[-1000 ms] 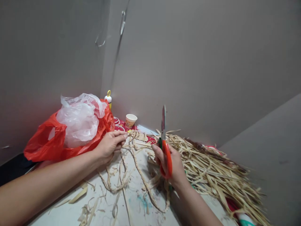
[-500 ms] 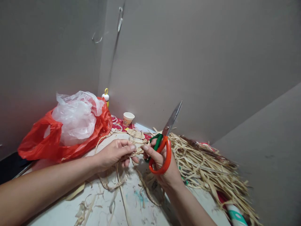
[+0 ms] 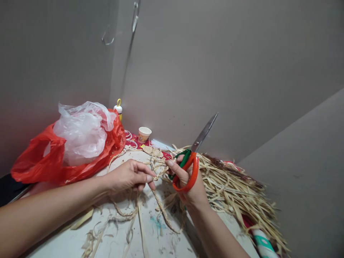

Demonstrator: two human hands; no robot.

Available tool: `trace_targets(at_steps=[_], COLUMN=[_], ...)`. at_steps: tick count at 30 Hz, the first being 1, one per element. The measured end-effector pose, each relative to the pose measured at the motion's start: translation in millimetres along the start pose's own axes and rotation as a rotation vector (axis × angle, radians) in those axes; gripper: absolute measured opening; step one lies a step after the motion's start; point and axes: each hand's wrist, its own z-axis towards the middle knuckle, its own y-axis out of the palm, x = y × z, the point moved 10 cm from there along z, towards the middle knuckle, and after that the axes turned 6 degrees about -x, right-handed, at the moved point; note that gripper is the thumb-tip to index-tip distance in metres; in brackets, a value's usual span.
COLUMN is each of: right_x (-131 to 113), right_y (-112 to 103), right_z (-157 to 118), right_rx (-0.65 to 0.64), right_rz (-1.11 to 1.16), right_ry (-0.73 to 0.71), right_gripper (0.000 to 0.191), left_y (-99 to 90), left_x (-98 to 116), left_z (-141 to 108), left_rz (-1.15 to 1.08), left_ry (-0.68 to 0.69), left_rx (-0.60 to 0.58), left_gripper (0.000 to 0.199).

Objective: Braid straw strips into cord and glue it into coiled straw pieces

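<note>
A braided straw cord (image 3: 161, 175) stretches between my two hands over the white table (image 3: 113, 238). My left hand (image 3: 135, 176) pinches it between thumb and fingers. My right hand (image 3: 185, 175) grips the cord's other part with thumb and forefinger. Scissors (image 3: 200, 139) with one orange and one green handle also rest in my right hand, their blades together and pointing up to the right. Below the hands, more of the cord hangs or lies in loops on the table. Some fingers of each hand are hidden.
A heap of dry straw strips (image 3: 231, 186) lies at the right. At the left stands a red plastic bag (image 3: 40, 157) with a clear bag (image 3: 83, 136) in it. A paper cup (image 3: 144, 134) and a yellow-and-white bottle (image 3: 118, 108) are by the wall. Straw scraps (image 3: 92, 238) litter the front.
My right hand has moved slightly right with the scissors, so the hands are farther apart and more of the cord shows between them. The view has shifted a little.
</note>
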Motion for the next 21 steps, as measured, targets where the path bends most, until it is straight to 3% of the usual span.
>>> trace_targets(at_steps=[9, 16, 19, 21], right_x=[-1, 11, -5, -28], right_y=[2, 7, 19, 14], right_z=[-1, -6, -12, -24], right_rx=[-0.004, -0.026, 0.005, 0.077], right_rz=[-0.068, -0.1, -0.145, -0.108], right_ry=[-0.003, 0.067, -0.003, -0.137], right_gripper=[0.038, 0.036, 0.032, 0.027], left_y=[6.6, -15.7, -20.8, -22.7], left_x=[-6, 5, 6, 5], left_z=[-1, -2, -3, -3], left_rz=[0.018, -0.005, -0.006, -0.021], left_ry=[-0.062, 0.034, 0.054, 0.064], left_rx=[0.002, 0.219, 0.246, 0.252], left_gripper=[0.023, 0.02, 0.023, 0.026])
